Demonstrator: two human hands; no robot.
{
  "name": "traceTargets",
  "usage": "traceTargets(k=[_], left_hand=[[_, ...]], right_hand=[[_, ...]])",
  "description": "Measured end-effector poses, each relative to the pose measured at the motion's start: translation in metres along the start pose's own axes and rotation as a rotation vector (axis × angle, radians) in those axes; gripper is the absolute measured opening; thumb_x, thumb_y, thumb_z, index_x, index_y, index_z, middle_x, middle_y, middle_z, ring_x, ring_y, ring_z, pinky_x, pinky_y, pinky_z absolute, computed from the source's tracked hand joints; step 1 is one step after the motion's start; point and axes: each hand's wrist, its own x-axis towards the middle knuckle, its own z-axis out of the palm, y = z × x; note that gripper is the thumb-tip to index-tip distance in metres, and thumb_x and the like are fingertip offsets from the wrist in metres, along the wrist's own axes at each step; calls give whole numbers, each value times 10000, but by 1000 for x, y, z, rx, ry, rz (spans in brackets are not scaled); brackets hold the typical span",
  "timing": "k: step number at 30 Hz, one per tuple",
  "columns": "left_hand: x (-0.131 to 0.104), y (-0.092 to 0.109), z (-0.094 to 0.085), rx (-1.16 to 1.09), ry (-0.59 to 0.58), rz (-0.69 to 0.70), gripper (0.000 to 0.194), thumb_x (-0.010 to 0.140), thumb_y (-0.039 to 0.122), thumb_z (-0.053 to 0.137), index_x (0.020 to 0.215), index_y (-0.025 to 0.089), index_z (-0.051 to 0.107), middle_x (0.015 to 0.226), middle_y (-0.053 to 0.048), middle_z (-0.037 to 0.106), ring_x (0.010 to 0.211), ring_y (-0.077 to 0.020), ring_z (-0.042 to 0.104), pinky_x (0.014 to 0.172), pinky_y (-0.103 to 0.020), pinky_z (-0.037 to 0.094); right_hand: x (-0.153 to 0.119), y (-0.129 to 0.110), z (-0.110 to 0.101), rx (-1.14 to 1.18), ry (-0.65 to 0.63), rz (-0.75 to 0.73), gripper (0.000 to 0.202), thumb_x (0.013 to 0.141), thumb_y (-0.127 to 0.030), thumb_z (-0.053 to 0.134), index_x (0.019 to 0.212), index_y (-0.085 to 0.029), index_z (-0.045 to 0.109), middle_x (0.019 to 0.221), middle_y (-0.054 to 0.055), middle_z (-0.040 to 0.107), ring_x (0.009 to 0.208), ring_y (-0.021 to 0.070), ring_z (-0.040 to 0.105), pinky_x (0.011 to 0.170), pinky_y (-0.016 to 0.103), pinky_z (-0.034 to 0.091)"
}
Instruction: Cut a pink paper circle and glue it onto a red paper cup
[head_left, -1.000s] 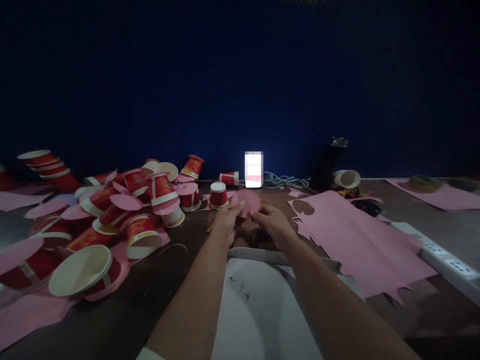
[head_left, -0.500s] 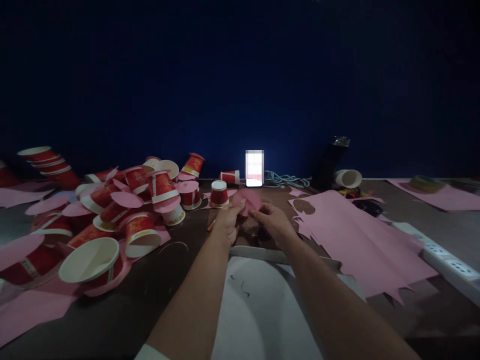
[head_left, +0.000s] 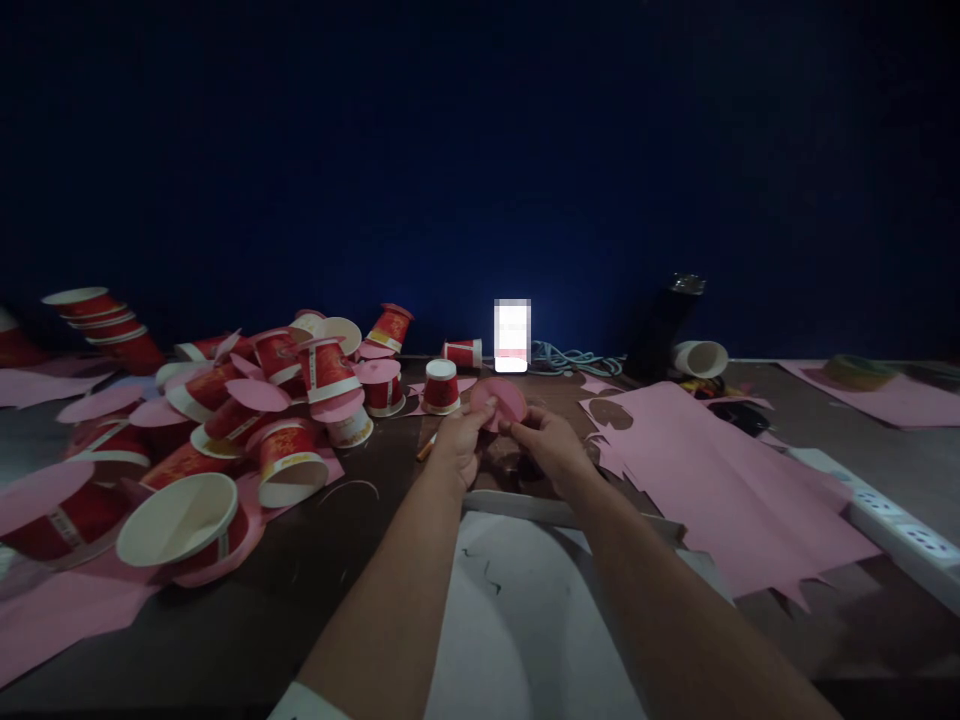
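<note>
A pink paper disc (head_left: 504, 398) is held up between my two hands, in front of the lit phone (head_left: 511, 336). My left hand (head_left: 460, 437) pinches its left side, thumb on the near face. At the lower right edge of the disc, the closed fingertips of my right hand (head_left: 550, 443) grip it. Just left of my hands a red and white paper cup (head_left: 441, 387) stands upside down on the dark table. Beneath my forearms lies a white board or box lid (head_left: 544, 600) with small dark marks.
Many red paper cups, several with pink discs attached, are heaped on the left; one large cup (head_left: 180, 520) lies tipped. Cut pink paper (head_left: 735, 480) spreads on the right beside a white power strip (head_left: 892, 520). Behind are a coiled cable (head_left: 574, 360) and a dark bottle (head_left: 664, 325).
The whole view has shifted slightly, so things appear a little further right. Both hands keep their hold on the pink disc, with hardly any movement.
</note>
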Motion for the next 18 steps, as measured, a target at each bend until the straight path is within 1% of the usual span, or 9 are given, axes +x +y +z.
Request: traceTargets(k=[2, 6, 9, 12, 14, 16, 18], left_hand=[[0, 0, 0, 10, 4, -7, 299, 502, 228, 805, 704, 127, 608, 607, 18, 613, 538, -73, 538, 562, -208, 451], [0, -1, 0, 37, -4, 5, 308, 504, 245, 806, 719, 126, 620, 620, 6, 624, 556, -84, 552, 578, -218, 457], [0, -2, -2, 58, -52, 12, 312, 518, 248, 802, 754, 132, 635, 630, 1, 630, 575, -89, 565, 603, -219, 462], [0, -3, -4, 127, -100, 26, 341, 523, 217, 798, 825, 146, 656, 711, -6, 652, 618, -85, 577, 628, -204, 460], [1, -4, -5, 168, -94, 33, 344, 519, 203, 796, 829, 146, 660, 739, -7, 652, 629, -82, 575, 629, -196, 455], [2, -5, -5, 181, -73, 22, 331, 519, 211, 794, 810, 138, 655, 709, -5, 641, 610, -84, 571, 615, -203, 453], [2, -5, -5, 178, -71, 21, 339, 522, 229, 793, 813, 135, 649, 680, -4, 634, 591, -92, 569, 608, -216, 453]], right_hand=[[1, 0, 0, 5, -1, -22, 291, 611, -412, 701, 752, -183, 590, 528, -65, 472, 425, 69, 395, 375, 192, 321], [1, -1, 1, -4, 33, -68, 296, 588, -376, 713, 771, -186, 579, 606, -46, 544, 508, 88, 459, 451, 207, 364], [0, -3, 1, -12, 70, -73, 338, 581, -373, 716, 822, -189, 567, 654, -36, 591, 546, 100, 495, 488, 215, 369], [1, -2, 1, 47, 91, -95, 367, 589, -379, 714, 855, -191, 545, 712, -18, 623, 600, 115, 538, 530, 223, 391], [3, 0, 1, 84, 86, -121, 371, 594, -372, 716, 863, -192, 534, 735, -10, 629, 661, 133, 570, 575, 233, 418], [5, 2, 1, 126, 57, -142, 369, 606, -359, 712, 883, -194, 532, 764, -7, 633, 709, 144, 586, 613, 242, 439], [5, 3, 1, 154, 24, -146, 357, 623, -352, 700, 901, -195, 539, 771, -11, 627, 691, 135, 579, 607, 240, 442]])
